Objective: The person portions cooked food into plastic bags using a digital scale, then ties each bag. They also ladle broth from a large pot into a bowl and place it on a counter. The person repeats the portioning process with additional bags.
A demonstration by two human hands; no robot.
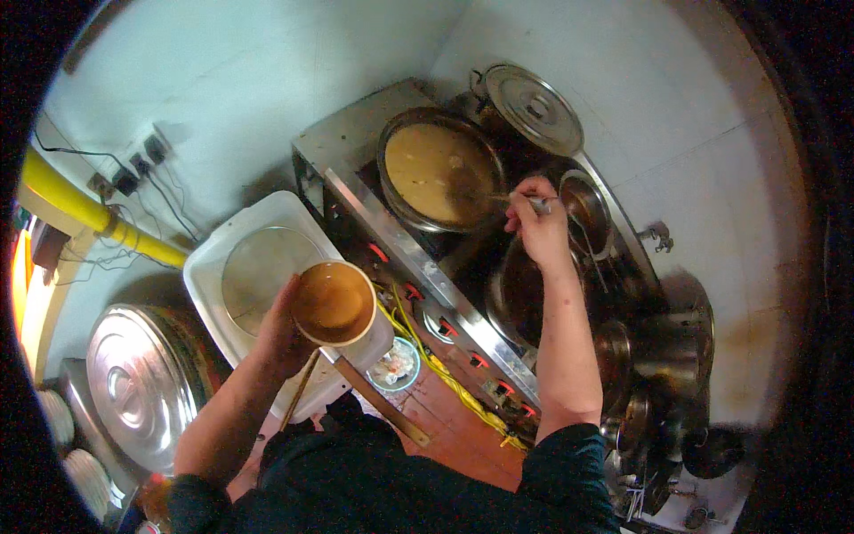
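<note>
My left hand (pixel 288 327) holds a round bowl (pixel 335 302) with a pale rim and brownish inside, over a white plastic tub (pixel 207 280). A large metal pot (pixel 497 160) of cloudy yellowish liquid sits on the gas stove. My right hand (pixel 536 210) is closed around the metal handle of a utensil at the pot's right rim; the thin end seems to reach over the liquid, and its head cannot be made out. Below that hand stands a dark pot (pixel 507 294), partly hidden by my forearm. A wooden handle (pixel 380 404) slants from under the bowl towards my body.
A lidded pot (pixel 534 107) stands behind, and a smaller pot with a long utensil (pixel 587 207) at right. The stove's metal edge (pixel 427 267) has several red knobs. A large lidded vessel (pixel 143 387), a bin (pixel 395 364) and a yellow hose (pixel 460 387) lie lower down.
</note>
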